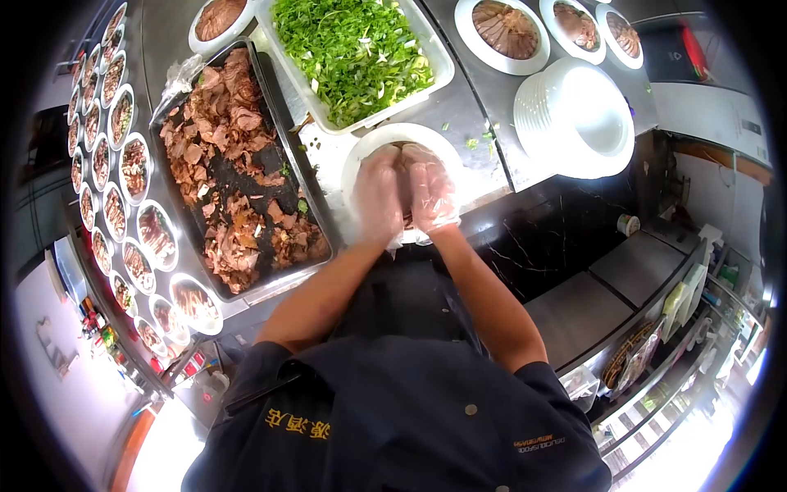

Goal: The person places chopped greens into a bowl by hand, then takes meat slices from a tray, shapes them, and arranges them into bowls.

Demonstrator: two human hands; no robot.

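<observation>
Both my hands wear clear plastic gloves and are side by side, cupped over a white bowl (448, 152) at the counter's front edge. My left hand (377, 195), slightly smeared by motion, curls in from the left. From the other side my right hand (432, 193) closes in with its fingers together. Brown sliced meat (405, 197) shows in the narrow gap between them, and the hands appear closed around it. Most of the meat and the bowl's inside are hidden under the gloves.
Left of the bowl lies a dark tray (238, 174) of meat pieces. A white tub (443, 75) of chopped greens stands behind. Stacked white bowls (541, 115) are at right, near plates of fanned meat (502, 31). Several filled bowls (157, 235) line the far left.
</observation>
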